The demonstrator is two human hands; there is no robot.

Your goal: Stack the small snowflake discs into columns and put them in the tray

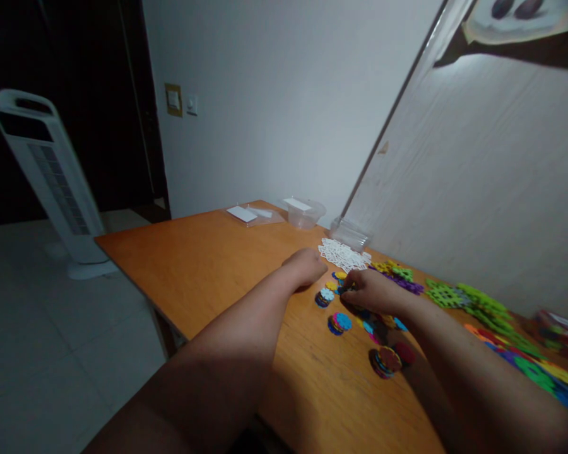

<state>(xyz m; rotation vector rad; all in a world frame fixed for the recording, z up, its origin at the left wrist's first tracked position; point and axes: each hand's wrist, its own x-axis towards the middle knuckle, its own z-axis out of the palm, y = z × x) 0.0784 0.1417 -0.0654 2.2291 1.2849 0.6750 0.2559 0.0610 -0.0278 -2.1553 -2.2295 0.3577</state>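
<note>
My left hand [305, 267] rests on the table with its fingers curled; whether anything is in them is hidden. To its right, my right hand [373, 291] reaches down over loose flower-shaped plastic discs [330, 286], its thumb and fingers drawn together. What those fingertips grip cannot be made out. Between the hands stands a small stack of discs with a white one on top [327, 295]. Closer to me is a stack topped by a blue disc [343, 321], then one topped by a brown-red disc [389, 359]. More coloured discs lie partly hidden beneath my right hand and forearm.
White lattice pieces [344, 253] lie beyond my hands. A clear plastic bowl [305, 214], a clear container [350, 233] and a flat clear packet [253, 214] sit along the wall. Green pieces [483, 306] spread rightward. A tower fan [57, 176] stands on the floor, left of the table [184, 252].
</note>
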